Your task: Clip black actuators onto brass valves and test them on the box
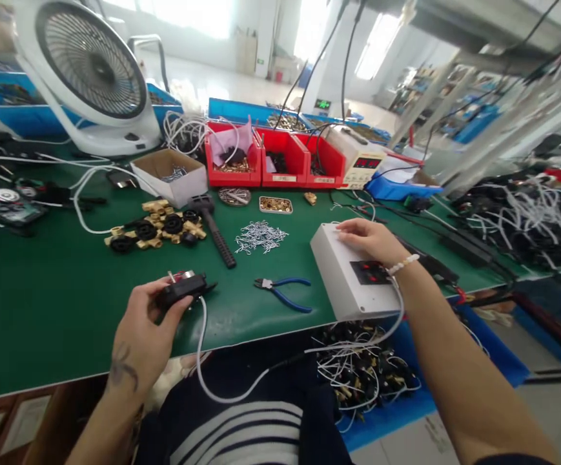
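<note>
My left hand (pixel 145 323), above the front of the green bench, is closed round a small black device (pixel 184 290) with a metal part on top. A white cable (pixel 201 349) hangs from the device, loops past my shirt and runs by a dark connector towards the white box (pixel 331 265). On the box's top lies my right hand (pixel 368 237), fingers stretched out by its far edge; a black socket panel (pixel 370 272) with red marks is set in the same face, partly behind my wrist. Blue-handled cutting pliers (pixel 287 294) lie between my hands.
Behind the pliers are a heap of wire clips (pixel 261 237), a black hammer (pixel 219 239) and brass fittings (pixel 164 223). Red bins (pixel 283 177), a small carton (pixel 176 181), a fan (pixel 96 71) and a power supply (pixel 357 158) stand farther back. A blue crate (pixel 387 413) sits below.
</note>
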{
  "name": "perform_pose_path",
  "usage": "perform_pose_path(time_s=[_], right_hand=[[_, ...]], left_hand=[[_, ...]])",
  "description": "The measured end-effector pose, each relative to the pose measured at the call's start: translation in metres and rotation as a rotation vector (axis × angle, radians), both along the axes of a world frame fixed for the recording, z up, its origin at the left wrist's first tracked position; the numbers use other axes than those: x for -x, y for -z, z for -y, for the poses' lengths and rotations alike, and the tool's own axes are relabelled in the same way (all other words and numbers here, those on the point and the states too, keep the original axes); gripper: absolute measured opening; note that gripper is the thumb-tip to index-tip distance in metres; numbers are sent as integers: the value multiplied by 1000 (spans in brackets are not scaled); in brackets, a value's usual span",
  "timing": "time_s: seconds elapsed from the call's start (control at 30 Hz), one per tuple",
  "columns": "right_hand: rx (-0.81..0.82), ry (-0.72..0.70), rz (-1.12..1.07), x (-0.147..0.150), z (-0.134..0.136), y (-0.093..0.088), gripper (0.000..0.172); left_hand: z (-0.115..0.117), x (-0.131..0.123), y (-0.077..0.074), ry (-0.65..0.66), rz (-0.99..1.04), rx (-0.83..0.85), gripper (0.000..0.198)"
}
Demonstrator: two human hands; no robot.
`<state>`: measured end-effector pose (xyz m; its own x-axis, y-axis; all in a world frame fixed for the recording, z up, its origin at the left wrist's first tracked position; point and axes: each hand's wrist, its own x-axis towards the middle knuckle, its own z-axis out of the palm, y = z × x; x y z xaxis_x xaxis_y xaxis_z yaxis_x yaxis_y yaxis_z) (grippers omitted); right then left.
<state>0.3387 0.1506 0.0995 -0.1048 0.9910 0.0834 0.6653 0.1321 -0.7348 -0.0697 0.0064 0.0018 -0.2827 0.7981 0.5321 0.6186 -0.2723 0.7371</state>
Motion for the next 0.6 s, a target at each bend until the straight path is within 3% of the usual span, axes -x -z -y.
perform_pose_path(time_s=[0.13,0.23,0.3,0.5,0.6], right_hand=[[3,14,48,-6,-3,1,55],[-21,31,67,-6,-6,3,55],[-35,48,77,-4,-8,3,51],[-60,98,115,4,-5,-1,43],[-88,115,170,5,-3,-3,48]], left_hand=[[17,-31,-22,180,112,-146,33],[28,-43,-39,288,71,-267,46],[34,-47,-46,326,42,-314,44],[42,-63,-70,232,-100,-486,23],[47,-70,-77,187,-101,-466,18]])
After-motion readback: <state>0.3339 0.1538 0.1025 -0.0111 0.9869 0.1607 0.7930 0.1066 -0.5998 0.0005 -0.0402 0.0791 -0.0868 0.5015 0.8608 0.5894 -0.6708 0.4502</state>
